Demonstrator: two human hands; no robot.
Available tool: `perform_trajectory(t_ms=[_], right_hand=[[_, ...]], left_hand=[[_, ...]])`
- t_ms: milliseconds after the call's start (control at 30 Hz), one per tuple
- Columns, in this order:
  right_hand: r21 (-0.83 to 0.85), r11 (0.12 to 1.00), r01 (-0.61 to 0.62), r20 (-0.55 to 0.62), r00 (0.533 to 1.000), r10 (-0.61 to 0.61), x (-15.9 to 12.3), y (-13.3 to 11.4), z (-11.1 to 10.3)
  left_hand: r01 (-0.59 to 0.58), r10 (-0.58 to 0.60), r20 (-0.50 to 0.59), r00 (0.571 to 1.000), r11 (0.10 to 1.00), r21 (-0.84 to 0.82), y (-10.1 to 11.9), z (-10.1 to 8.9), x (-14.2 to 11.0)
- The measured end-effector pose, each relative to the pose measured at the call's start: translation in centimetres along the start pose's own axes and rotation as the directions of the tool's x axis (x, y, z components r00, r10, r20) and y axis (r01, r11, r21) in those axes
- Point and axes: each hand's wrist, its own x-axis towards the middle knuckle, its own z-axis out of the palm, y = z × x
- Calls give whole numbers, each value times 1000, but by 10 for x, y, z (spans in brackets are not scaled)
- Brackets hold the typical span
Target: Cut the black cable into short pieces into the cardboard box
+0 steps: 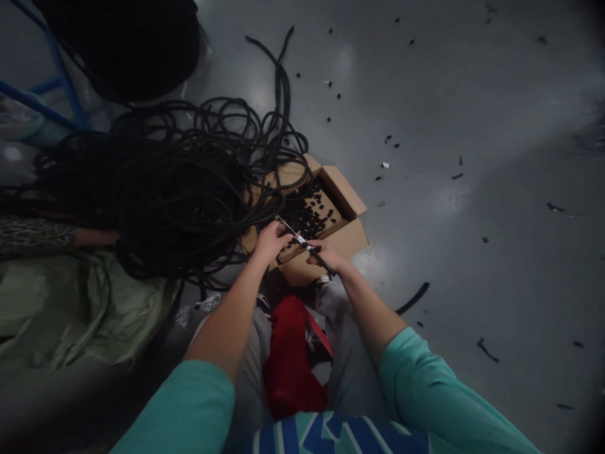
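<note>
My right hand [326, 255] is closed around the black handles of a pair of scissors [302, 241], whose metal blades point up and left. The blades reach across to my left hand [271, 241], its fingers pinched together beside them. Black cord [255, 217] runs from the big tangle to the left hand; the end within the fingers is mostly hidden. Both hands are over the near left side of an open cardboard box [347, 236]. Inside it lie many short cut black pieces [305, 214].
A large tangled heap of black cord [174, 189] spreads left of the box. Another person's patterned sleeve [38, 232] reaches into it. Behind stand a big black bundle [127, 44] and a blue metal frame [66, 82]. Green cloth [85, 302] lies at left; black scraps [413, 297] dot the floor.
</note>
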Motion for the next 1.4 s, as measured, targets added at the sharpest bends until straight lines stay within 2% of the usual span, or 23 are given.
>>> perform_trajectory(t_ms=[167, 300, 433, 533, 800, 933, 1100, 1233, 1400], right_hand=[[51, 998, -45, 38, 998, 43, -2, -2, 0], [85, 996, 2, 84, 996, -10, -2, -3, -1], [76, 995, 61, 66, 996, -66, -2, -4, -3], [63, 997, 55, 59, 997, -58, -2, -3, -3], [108, 994, -26, 63, 998, 20, -6, -6, -1], [121, 992, -46, 63, 997, 39, -6, -7, -3], [127, 990, -57, 61, 997, 50, -6, -6, -4], [178, 981, -73, 150, 988, 47, -7, -5, -7], [289, 957, 3, 250, 965, -79, -8, -7, -7]], left_hand=[[-47, 45, 34, 998, 997, 67, -3, -2, 3], [-57, 50, 80, 995, 995, 82, -6, -3, 3], [-4, 9, 203, 979, 1000, -27, -5, -2, 1], [48, -8, 257, 966, 988, -149, 1, -2, -1], [203, -135, 223, 965, 925, -322, 19, -3, -8], [240, -175, 211, 962, 909, -342, 18, -1, -8], [256, -176, 244, 954, 900, -352, 16, -1, -7], [276, -175, 292, 940, 893, -356, 19, -5, -8], [360, -210, 420, 883, 878, -317, 26, -9, -12]])
